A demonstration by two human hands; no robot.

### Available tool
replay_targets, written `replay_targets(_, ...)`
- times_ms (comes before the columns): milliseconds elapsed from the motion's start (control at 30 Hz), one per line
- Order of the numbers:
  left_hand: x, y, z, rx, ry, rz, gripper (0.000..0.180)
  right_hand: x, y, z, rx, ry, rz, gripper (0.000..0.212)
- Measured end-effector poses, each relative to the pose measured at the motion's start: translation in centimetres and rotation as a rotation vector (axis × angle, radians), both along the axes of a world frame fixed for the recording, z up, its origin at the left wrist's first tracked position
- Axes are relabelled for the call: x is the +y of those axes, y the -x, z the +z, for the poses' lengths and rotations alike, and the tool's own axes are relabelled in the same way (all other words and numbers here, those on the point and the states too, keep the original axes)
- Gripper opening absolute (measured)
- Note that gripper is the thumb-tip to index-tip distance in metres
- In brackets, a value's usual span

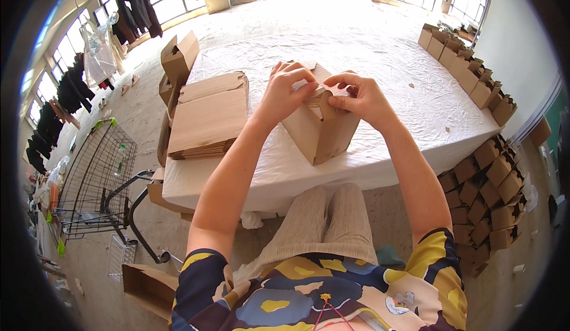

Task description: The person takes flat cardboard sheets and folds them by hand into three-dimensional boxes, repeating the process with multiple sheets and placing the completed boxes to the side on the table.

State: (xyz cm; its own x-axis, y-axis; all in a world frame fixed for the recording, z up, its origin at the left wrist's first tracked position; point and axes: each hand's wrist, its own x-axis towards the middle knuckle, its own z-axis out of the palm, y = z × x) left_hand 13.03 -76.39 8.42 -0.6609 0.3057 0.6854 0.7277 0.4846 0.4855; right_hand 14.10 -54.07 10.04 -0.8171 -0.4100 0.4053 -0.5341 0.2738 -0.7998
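A brown cardboard box [317, 134] stands on the white-covered table [380, 57] right in front of me, its top flaps partly folded. My left hand [286, 90] grips the upper left edge and flap, with the fingers bent over it. At the right corner, my right hand [361, 98] pinches a flap between thumb and fingers, close to a rounded fold in the cardboard. The inside of the box is mostly hidden by my hands and the flaps. Left of the box lies a stack of flat cardboard sheets [209, 114].
Folded boxes [179, 57] stand along the table's left edge. A row of boxes [466, 72] lines its far right edge. Many more boxes [484, 194] are piled on the floor at right. A wire cart [95, 179] and an open box [148, 286] are at left.
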Motion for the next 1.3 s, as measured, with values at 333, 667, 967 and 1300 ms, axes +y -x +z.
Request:
replay_targets(333, -0.3, -0.4, -1.7, -0.065, -0.120, -0.010, 0.017, -0.9, 0.0, -0.8, 0.291, -0.233, -0.170, 0.010)
replay_targets(667, -3.5, 4.8, -5.0, -0.117, -0.349, 0.406, 0.049, -1.9, -2.0, -1.3, 0.541, -0.639, -0.422, 0.046)
replay_targets(967, -3.6, 4.3, -2.9, -0.684, -0.433, 0.220, 0.059, 0.3, -1.0, -0.1, 0.095, -0.080, -0.172, 0.054)
replay_targets(1300, -6.4, -2.1, -0.9, -0.681, -0.538, 0.083, 0.058, 6.5, -3.3, -7.6, -0.761, 0.100, -0.165, 0.093)
